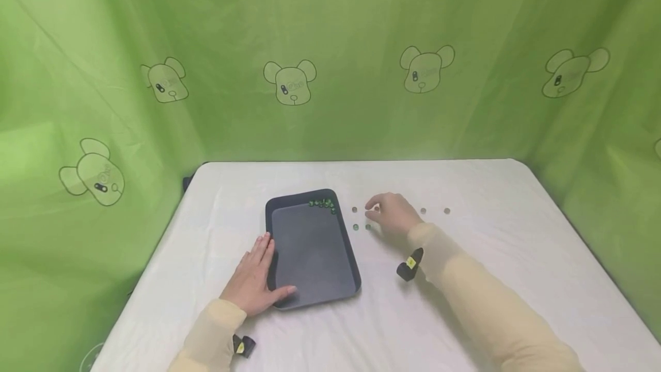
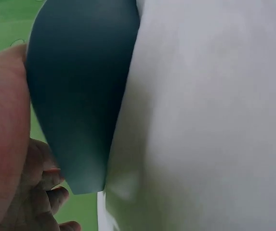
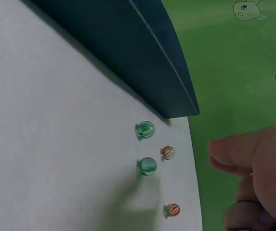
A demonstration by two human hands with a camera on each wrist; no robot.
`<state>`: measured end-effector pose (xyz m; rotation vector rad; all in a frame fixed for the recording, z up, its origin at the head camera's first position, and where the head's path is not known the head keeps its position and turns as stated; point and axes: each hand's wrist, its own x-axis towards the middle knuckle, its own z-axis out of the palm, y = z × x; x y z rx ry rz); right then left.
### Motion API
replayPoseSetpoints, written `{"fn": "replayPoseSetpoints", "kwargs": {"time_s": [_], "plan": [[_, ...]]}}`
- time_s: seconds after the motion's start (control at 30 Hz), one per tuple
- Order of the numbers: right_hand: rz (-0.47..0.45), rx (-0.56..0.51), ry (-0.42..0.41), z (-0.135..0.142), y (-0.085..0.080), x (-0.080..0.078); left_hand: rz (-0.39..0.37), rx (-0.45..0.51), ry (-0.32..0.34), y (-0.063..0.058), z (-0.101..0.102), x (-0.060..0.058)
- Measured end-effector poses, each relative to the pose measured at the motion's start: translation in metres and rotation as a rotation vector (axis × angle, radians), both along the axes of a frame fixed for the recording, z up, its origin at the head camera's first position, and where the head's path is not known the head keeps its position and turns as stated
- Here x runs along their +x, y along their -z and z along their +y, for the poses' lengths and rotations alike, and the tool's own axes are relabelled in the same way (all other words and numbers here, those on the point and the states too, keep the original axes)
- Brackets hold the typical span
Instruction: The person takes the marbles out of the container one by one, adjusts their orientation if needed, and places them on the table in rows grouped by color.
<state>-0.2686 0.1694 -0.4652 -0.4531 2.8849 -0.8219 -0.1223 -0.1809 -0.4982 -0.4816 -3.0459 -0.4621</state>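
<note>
My left hand (image 1: 251, 278) lies against the left side and near corner of a dark grey tray (image 1: 315, 257). Its fingers extend along the rim and its thumb reaches over the edge. Several green marbles (image 1: 325, 204) sit in the tray's far right corner. Right of the tray, my right hand (image 1: 395, 215) hovers over the table, thumb and forefinger bent towards each other, with no marble visible between the tips. Close to it are two clear green marbles (image 3: 148, 166) and two orange-striped marbles (image 3: 173, 210). In the left wrist view, the tray wall (image 2: 85, 86) partly hides the left fingers.
Two more marbles, a middle one (image 1: 423, 210) and an outer one (image 1: 446, 210), lie right of my right hand. A white cloth (image 1: 232, 200) covers the table. Green curtains (image 1: 356, 125) with printed bear heads surround it at the back and sides.
</note>
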Motion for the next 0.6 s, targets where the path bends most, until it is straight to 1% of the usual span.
{"fn": "replayPoseSetpoints", "kwargs": {"time_s": [0.13, 0.3, 0.4, 0.6], "plan": [[0.025, 0.012, -0.011, -0.004, -0.009, -0.002, 0.001, -0.018, -0.011, -0.003, -0.005, -0.001], [0.054, 0.028, -0.037, -0.012, -0.017, -0.004, -0.008, -0.042, 0.000, -0.005, -0.010, -0.001], [0.064, 0.034, -0.062, -0.017, -0.020, -0.006, -0.021, -0.035, 0.006, -0.006, -0.011, -0.001], [0.070, 0.037, -0.086, -0.031, -0.028, -0.009, -0.027, -0.041, 0.005, -0.008, -0.010, -0.001]]}}
